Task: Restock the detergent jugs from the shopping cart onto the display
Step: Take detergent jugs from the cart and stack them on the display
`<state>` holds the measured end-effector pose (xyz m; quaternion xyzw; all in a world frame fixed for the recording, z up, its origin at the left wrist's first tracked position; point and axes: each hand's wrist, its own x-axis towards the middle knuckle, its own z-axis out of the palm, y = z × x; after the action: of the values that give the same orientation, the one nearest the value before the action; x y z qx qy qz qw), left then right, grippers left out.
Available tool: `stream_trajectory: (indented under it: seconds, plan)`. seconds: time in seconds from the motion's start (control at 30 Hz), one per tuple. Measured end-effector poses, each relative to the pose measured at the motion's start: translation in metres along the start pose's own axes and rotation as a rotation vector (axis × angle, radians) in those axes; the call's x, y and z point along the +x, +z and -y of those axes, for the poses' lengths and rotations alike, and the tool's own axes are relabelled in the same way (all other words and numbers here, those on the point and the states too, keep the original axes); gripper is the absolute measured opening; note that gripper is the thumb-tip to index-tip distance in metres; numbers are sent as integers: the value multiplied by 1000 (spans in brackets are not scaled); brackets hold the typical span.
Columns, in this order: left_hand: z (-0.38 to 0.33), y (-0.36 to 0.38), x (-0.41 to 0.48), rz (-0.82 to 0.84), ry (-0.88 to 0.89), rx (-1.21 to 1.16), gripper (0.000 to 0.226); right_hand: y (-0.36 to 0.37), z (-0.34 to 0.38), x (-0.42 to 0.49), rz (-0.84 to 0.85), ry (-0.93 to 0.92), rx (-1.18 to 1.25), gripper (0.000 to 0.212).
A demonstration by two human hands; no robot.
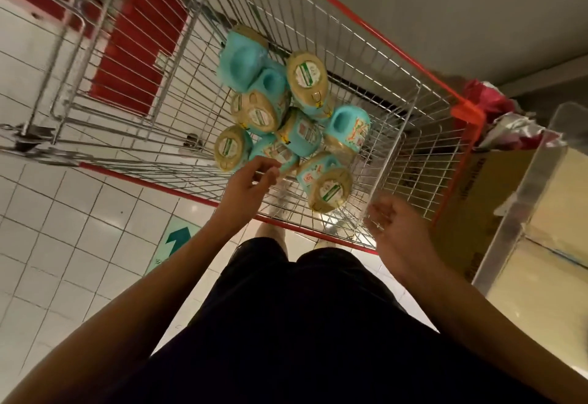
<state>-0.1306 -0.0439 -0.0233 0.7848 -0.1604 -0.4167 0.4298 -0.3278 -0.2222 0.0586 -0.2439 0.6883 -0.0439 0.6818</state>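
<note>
Reaching the left hand (251,181) over the near edge of the shopping cart (366,26), fingers loosely spread and gripping nothing, hovering right at the nearest jug (280,152); touching or not, too close to call. Holding the right hand (394,228) palm-up by the near right corner, loosely curled and empty, probably readying to share the weight. Seeing the detergent jugs (286,117) lying jumbled mid-cart on the wire floor, tan caps and moulded handles pointing every way, so judging a handle grab the sensible pick. Standing on white floor tiles (63,212) with a green arrow sticker (178,238). Spotting a cardboard box (461,206) and a metal-framed shelf (521,200) just beside the cart's right side, possibly the display.
</note>
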Motion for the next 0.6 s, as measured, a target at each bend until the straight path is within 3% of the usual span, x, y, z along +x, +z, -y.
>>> stream_trajectory:
  seconds: [0.2,0.33,0.6]
  plan:
    - [23,-16,35,29,-110,35,10,54,5,50,0,34,-86,18]
    - [38,-2,65,100,-194,52,11,71,5,102,-38,39,-211,5]
    - [83,88,128,312,-615,-107,29,94,6,206,-44,53,-525,16]
